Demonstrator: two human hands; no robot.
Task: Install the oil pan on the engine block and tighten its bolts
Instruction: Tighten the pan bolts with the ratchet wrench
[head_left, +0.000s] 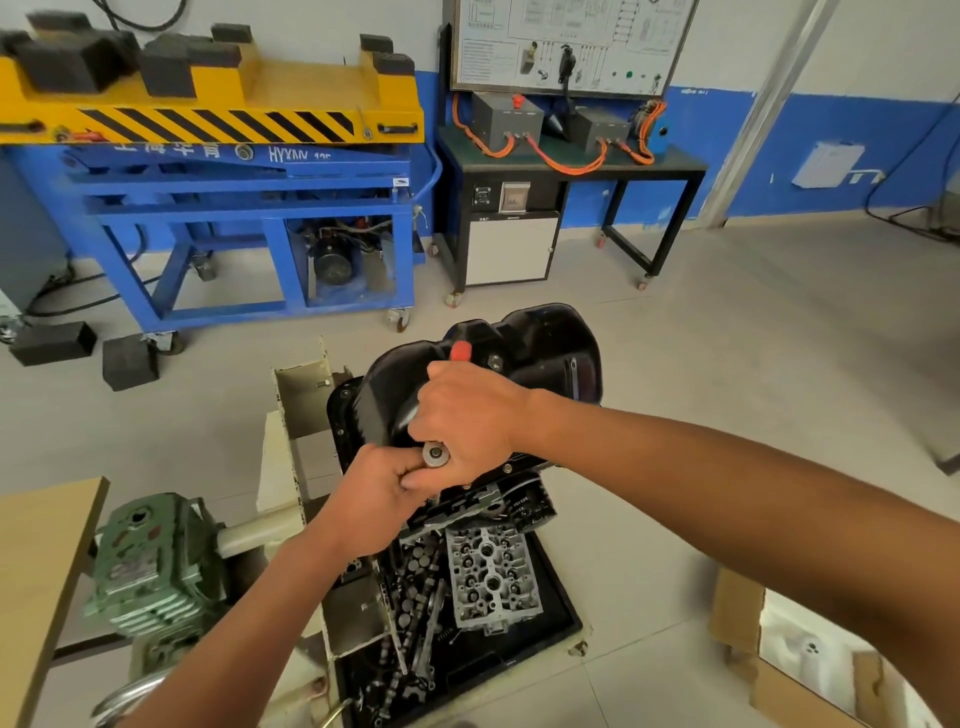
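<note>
The black oil pan (524, 353) sits on top of the engine block (483, 499), which is mounted on a stand. My right hand (467, 421) grips a ratchet wrench; its red handle end (460, 351) sticks out above the fist and its round metal head (435, 454) shows below. My left hand (382, 493) pinches at the ratchet head from the left, at the pan's near flange. Small bolts (340, 431) dot the pan's left flange. The bolt under the ratchet is hidden.
A black tray (550, 639) below the engine holds a cylinder head (488, 577) and several loose parts. A green gearbox (150, 566) sits at left beside a wooden tabletop (41, 571). A cardboard box (779, 670) stands at lower right. A blue and yellow lift (218, 156) and a bench (566, 161) stand behind.
</note>
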